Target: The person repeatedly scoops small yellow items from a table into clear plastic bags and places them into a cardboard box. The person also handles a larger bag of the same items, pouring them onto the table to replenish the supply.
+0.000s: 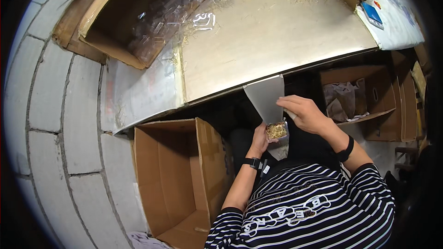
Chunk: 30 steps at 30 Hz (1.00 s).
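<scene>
Grey blocks (46, 87) with dark joints curve along the far left. Next to them, up on the worktable (286, 27), a tipped cardboard carton (110, 30) opens toward a loose heap of clear plastic cases (184, 0), with thin golden bits strewn beside it. Below the table's edge, a deep open carton (173, 170) stands at the left of the person in the striped shirt (314, 203). Then comes the person's left hand (260, 139), fingers closed around the left side of a small clear box (277, 131) filled with golden pieces; it sits just above the lap, in front of the body. Behind it a grey strip (266, 93) slopes down from the table's edge. The right hand (302, 111) hovers over to the right, fingers nearly straight, their tips by the strip's edge; I can't tell whether they pinch anything. Farther right, another carton (383, 108) holds crumpled plastic (339, 96), and a blue-and-white device (372, 14) lies on the table's far corner.
</scene>
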{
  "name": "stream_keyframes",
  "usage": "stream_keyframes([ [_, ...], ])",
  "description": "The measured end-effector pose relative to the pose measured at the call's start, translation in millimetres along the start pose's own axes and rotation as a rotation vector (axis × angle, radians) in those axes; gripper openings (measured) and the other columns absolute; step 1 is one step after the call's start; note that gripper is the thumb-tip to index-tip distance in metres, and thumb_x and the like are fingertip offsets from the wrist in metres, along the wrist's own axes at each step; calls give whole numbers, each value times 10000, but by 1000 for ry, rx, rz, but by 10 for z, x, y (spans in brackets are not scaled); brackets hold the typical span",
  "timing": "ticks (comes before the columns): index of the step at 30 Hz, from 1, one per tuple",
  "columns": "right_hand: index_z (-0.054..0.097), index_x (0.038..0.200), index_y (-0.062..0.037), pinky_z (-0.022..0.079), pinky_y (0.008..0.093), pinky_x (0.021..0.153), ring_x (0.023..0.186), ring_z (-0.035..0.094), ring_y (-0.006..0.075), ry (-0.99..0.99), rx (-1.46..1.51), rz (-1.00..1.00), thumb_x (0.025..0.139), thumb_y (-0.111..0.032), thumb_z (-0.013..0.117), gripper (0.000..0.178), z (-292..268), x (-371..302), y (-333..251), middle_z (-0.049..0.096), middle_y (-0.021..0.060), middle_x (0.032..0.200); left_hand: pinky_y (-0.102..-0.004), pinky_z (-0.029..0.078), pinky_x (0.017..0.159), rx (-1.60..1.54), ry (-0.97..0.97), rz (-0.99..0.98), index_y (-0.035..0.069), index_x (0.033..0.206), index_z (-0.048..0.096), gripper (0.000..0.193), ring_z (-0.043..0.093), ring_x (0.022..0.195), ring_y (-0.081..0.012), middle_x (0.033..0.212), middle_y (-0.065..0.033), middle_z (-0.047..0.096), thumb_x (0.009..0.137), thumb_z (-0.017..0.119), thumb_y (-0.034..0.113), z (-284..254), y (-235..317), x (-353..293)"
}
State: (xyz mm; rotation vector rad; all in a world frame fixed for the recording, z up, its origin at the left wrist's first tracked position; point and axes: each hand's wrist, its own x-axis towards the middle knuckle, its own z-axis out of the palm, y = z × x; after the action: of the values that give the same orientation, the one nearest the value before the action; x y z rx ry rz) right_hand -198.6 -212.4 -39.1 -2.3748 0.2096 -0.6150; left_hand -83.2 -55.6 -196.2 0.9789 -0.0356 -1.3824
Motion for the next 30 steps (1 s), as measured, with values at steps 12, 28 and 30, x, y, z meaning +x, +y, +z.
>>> stream_keyframes([
  [12,593,1122,-6,442,393,909,1024,570,367,35,-221,176,816,-100,575,321,-844,1402,840,616,203,1081,-283,563,571,98,-10,-30,-31,1102,554,240,663,767,-183,924,-111,648,938,491,133,-351,47,-173],
  [28,310,1283,180,278,456,1078,1302,273,481,-529,-834,295,909,-317,413,631,-185,2618,1245,282,343,1386,-312,541,540,23,5,-54,-67,1012,574,294,635,611,-187,799,-120,653,964,454,197,-816,231,218],
  [30,340,1250,212,267,461,1079,1298,284,480,-429,-732,212,882,-211,441,569,-120,2167,1060,314,359,1363,-311,548,541,64,25,-42,-55,1027,576,262,638,629,-177,822,-110,653,958,457,168,-712,288,217],
])
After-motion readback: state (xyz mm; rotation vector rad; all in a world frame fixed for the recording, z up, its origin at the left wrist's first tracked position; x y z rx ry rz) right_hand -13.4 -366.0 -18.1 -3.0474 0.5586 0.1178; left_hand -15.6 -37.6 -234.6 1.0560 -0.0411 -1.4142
